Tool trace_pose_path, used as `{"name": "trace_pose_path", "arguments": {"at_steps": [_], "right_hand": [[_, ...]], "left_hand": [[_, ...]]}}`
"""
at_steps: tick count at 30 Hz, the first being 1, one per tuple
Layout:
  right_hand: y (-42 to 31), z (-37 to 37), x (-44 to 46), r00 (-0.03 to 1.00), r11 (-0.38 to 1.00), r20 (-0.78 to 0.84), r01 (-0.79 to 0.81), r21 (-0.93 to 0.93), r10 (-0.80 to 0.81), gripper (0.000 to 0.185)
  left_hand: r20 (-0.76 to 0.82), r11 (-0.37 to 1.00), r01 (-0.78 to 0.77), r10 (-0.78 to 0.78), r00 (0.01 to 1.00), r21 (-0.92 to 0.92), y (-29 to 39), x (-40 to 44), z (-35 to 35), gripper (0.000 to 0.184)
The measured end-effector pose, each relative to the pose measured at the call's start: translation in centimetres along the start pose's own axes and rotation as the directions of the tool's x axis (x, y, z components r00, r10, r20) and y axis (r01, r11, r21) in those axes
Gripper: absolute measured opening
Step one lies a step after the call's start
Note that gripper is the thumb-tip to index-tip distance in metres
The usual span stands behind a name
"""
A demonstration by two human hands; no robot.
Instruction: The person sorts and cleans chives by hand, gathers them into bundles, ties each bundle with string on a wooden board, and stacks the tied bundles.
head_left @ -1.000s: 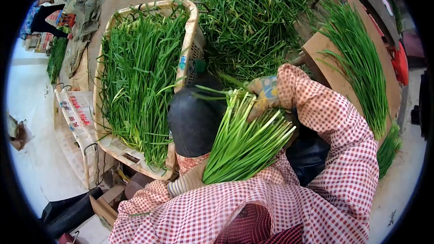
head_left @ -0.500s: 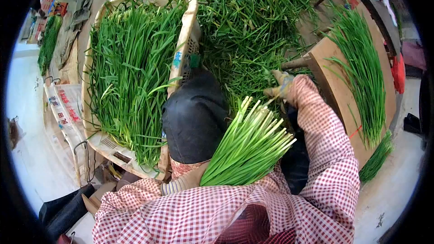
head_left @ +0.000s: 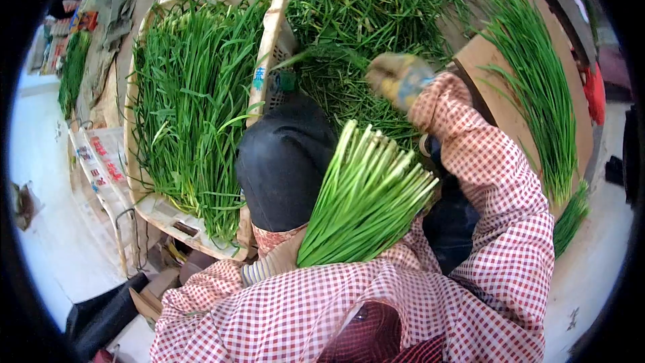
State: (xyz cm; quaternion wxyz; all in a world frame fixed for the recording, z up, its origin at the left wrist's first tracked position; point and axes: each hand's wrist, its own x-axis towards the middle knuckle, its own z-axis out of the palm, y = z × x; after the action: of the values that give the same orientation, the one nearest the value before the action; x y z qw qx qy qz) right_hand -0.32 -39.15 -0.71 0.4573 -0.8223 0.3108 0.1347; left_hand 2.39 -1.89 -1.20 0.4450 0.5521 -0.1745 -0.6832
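A bundle of green stalks rests across my lap, its pale cut ends pointing up and away from me. My left hand, in a light glove with a striped cuff, is wrapped round the bundle's lower left side; part of its fingers is hidden under the leaves. Above the bundle is my right hand, in a stained yellow and blue glove, blurred and closed. Some thin green leaves stick out from it to the left, over the heap of loose greens.
To the left stands a cream plastic crate packed with long greens. A cardboard-topped surface at the right bears another pile of stalks. Newspapers and a wire-framed holder are farther left, a dark stool edge at the upper right.
My right hand went from the bundle's cut ends out toward the heap, opened, and has come back left, closed with leaves. My left hand still holds the bundle.
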Motion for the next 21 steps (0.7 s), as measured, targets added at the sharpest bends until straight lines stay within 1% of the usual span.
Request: {"name": "trace_pose_path", "arguments": {"at_steps": [1, 2, 3, 5, 6, 7, 8, 9, 10, 11, 12, 13, 14, 15, 16, 17, 18, 19, 20, 21], "right_hand": [[2.5, -0.4, 0.2, 0.988, 0.998, -0.153, 0.027, -0.056, -0.035, 0.034], [5.4, -0.7, 0.0, 0.951, 0.992, -0.301, 0.042, -0.119, -0.077, 0.035], [6.6, -0.6, -2.1, 0.894, 0.970, -0.428, 0.025, -0.241, -0.129, 0.035], [9.9, 0.8, -7.2, 0.810, 0.897, -0.527, -0.002, -0.442, -0.258, 0.034], [11.7, 1.5, -9.2, 0.798, 0.853, -0.513, 0.003, -0.522, -0.316, 0.035], [12.0, 1.8, -10.8, 0.785, 0.854, -0.529, 0.001, -0.519, -0.323, 0.035], [12.3, 2.2, -12.2, 0.960, 0.891, -0.247, 0.008, -0.454, -0.134, 0.034], [12.4, 2.7, -13.5, 0.995, 0.922, 0.085, -0.012, -0.387, 0.049, 0.033], [12.4, 3.5, -14.8, 0.886, 0.943, 0.418, -0.057, -0.327, 0.199, 0.033], [12.8, 5.5, -15.4, 0.926, 0.974, 0.377, 0.111, -0.199, -0.029, 0.033], [13.0, 7.1, -15.6, 0.948, 0.994, 0.303, 0.104, -0.022, -0.092, 0.033], [12.6, 8.6, -15.9, 0.962, 0.981, 0.227, 0.121, 0.154, -0.154, 0.034], [10.3, 9.5, -15.2, 0.979, 0.874, 0.199, -0.053, 0.484, -0.050, 0.037], [7.9, 10.5, -14.6, 0.984, 0.627, 0.169, -0.165, 0.762, 0.054, 0.039], [6.1, 11.3, -13.8, 0.969, 0.185, 0.208, -0.231, 0.955, 0.135, 0.043], [3.9, 11.7, -13.6, 0.988, -0.074, 0.125, -0.118, 0.990, 0.094, 0.054], [2.2, 11.8, -13.4, 0.997, -0.329, 0.036, -0.010, 0.944, 0.072, 0.065], [1.4, 11.7, -13.2, 0.991, -0.389, -0.086, 0.038, 0.920, -0.105, 0.070], [0.2, 11.9, -12.2, 0.982, -0.548, -0.154, 0.070, 0.834, -0.110, 0.067], [0.9, 11.4, -11.6, 0.917, -0.685, -0.169, -0.138, 0.716, -0.361, 0.068]], "left_hand": [[-0.003, 1.000, -0.006, 0.006, 1.000, 0.007, 0.2, -0.1, -0.2, 0.070], [-0.006, 1.000, -0.013, 0.013, 1.000, 0.021, 0.2, -0.3, -0.4, 0.070], [-0.010, 0.999, -0.022, 0.022, 1.000, 0.033, 0.4, -0.5, -0.5, 0.070], [-0.018, 0.997, -0.047, 0.048, 0.999, 0.062, 0.6, -1.0, -0.6, 0.069], [-0.024, 0.995, -0.061, 0.063, 0.998, 0.079, 0.8, -1.3, -0.6, 0.069], [-0.030, 0.992, -0.075, 0.079, 0.996, 0.102, 0.8, -1.6, -0.6, 0.069], [-0.035, 0.989, -0.093, 0.098, 0.995, 0.117, 1.0, -2.0, -0.5, 0.069], [-0.038, 0.984, -0.110, 0.116, 0.993, 0.143, 1.2, -2.3, -0.5, 0.069], [-0.043, 0.978, -0.125, 0.134, 0.990, 0.169, 1.4, -2.7, -0.3, 0.069], [-0.046, 0.969, -0.145, 0.157, 0.987, 0.199, 1.6, -3.1, -0.2, 0.069], [-0.043, 0.956, -0.170, 0.185, 0.982, 0.239, 1.9, -3.6, 0.1, 0.068], [-0.047, 0.941, -0.194, 0.215, 0.975, 0.277, 2.2, -4.0, 0.3, 0.068], [-0.049, 0.922, -0.222, 0.250, 0.967, 0.319, 2.6, -4.5, 0.5, 0.068], [-0.050, 0.904, -0.245, 0.279, 0.959, 0.351, 2.9, -4.9, 0.6, 0.068], [-0.052, 0.880, -0.269, 0.313, 0.948, 0.392, 3.4, -5.3, 0.9, 0.068], [-0.050, 0.852, -0.294, 0.348, 0.936, 0.433, 3.8, -5.8, 1.3, 0.068], [-0.047, 0.824, -0.319, 0.384, 0.922, 0.468, 4.3, -6.0, 1.6, 0.068], [-0.044, 0.791, -0.344, 0.422, 0.906, 0.506, 4.9, -6.1, 1.9, 0.067], [-0.050, 0.750, -0.360, 0.463, 0.885, 0.555, 5.4, -5.8, 2.4, 0.067], [-0.056, 0.706, -0.371, 0.502, 0.863, 0.603, 5.8, -5.4, 2.8, 0.067]]}}
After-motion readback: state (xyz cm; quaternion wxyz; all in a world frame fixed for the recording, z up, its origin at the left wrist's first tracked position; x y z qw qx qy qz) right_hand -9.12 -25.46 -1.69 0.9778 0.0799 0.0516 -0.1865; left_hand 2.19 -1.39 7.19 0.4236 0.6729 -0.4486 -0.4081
